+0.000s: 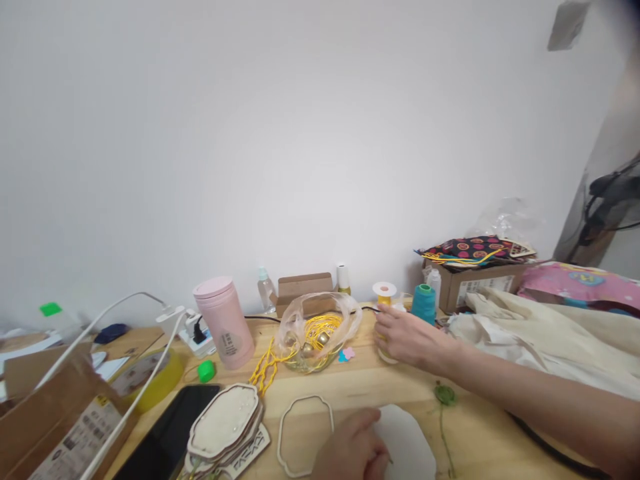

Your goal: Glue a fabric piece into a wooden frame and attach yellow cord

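My right hand (407, 337) reaches over the back of the table, its fingers on or just above a pale round item that they mostly hide, beside a spool with yellow thread (384, 292). Low in the view, my left hand (353, 448) is curled at the edge of a white scalloped piece (406, 441); what its fingers hold, if anything, is hidden. Left of it lies a thin scalloped frame (281, 437). A green cord knot (445, 394) with a tail rests to the right. A stack of scalloped plaques (225, 420) sits at the left.
A plastic bag with yellow cords and bells (320, 333), a pink cup (227, 327) and a teal thread cone (423, 305) stand toward the back. A black phone (170, 433), yellow tape (155, 380) and cardboard box (65, 427) are left; cream cloth (530, 333) lies right.
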`<move>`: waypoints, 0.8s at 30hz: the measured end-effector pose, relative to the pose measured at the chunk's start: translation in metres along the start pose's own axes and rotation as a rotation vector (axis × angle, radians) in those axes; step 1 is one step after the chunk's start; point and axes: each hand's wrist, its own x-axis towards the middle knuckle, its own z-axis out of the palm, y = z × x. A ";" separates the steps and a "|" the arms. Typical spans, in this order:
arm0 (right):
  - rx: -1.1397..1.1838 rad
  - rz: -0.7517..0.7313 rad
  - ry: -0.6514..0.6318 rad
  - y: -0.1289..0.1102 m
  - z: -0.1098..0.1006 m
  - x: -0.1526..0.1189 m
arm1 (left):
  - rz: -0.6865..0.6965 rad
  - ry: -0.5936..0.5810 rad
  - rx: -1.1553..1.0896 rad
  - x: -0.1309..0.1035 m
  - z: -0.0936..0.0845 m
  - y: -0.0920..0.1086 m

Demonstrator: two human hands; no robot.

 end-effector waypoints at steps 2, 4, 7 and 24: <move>-0.030 -0.067 -0.001 -0.005 0.012 0.005 | -0.112 -0.151 -0.016 0.009 -0.013 0.004; -0.058 -0.128 -0.002 -0.008 0.019 0.007 | -0.290 -0.223 -0.038 0.019 -0.025 0.010; -0.088 -0.179 -0.001 -0.010 0.021 0.006 | -0.398 -0.241 -0.049 0.036 -0.035 0.018; -0.101 -0.155 0.082 -0.007 0.009 -0.010 | -0.110 -0.563 0.127 0.099 -0.030 0.002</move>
